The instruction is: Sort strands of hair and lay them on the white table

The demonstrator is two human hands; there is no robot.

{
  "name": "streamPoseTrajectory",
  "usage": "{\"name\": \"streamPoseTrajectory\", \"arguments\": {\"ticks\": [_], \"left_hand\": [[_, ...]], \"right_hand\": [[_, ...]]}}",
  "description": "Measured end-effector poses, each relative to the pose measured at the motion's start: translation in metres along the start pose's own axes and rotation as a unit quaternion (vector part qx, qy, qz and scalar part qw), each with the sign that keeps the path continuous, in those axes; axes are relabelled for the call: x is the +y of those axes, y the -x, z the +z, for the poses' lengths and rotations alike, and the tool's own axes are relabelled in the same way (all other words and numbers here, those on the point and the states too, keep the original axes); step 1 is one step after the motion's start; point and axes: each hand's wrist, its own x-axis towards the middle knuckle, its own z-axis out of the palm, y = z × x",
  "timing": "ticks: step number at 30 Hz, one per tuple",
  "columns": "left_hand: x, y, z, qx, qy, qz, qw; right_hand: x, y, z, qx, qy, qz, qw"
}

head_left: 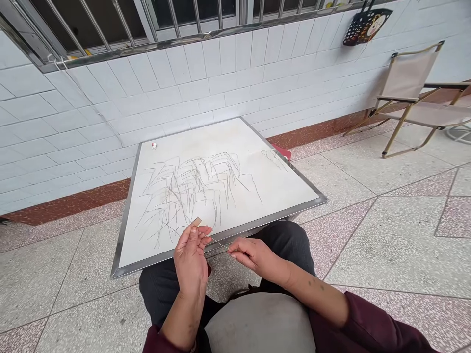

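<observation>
My left hand (191,250) is closed in a pinch at the near edge of the white table, holding a small flat tan piece (197,221) between thumb and forefinger. A thin pale strand (220,243) stretches from its fingers to my right hand (257,257), whose thumb and fingertips are pinched on the other end. Whether the strand is thread or wire I cannot tell. Beyond my hands, many thin dark bent strands (209,171) lie in overlapping rows across the tabletop. A looped thin item (264,153) rests toward the table's right side.
The square white table (294,184) has a grey metal rim and stands over my knees. A small red-and-white item (154,145) sits at its far left corner. Behind is a white tiled wall (221,78) with barred windows. A folding chair (412,78) and hanging bag (366,27) are at right.
</observation>
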Motion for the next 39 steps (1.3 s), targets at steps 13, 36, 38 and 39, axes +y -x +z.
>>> {"name": "streamPoseTrajectory", "arguments": {"ticks": [13,36,38,39], "left_hand": [[0.012,0.003,0.0,-0.002,-0.022,0.016,1.0],[0.0,0.018,-0.004,-0.097,-0.057,-0.029,0.993],[0.002,0.016,-0.006,-0.065,-0.016,-0.021,0.998],[0.004,0.015,-0.006,-0.047,0.003,-0.015,0.999]], "right_hand": [[-0.017,-0.028,-0.024,0.057,-0.029,0.089,0.994],[-0.026,-0.036,0.004,0.046,-0.261,0.123,0.956],[-0.025,-0.035,0.002,0.037,-0.268,0.133,0.953],[-0.025,-0.034,0.001,0.031,-0.269,0.136,0.953]]}}
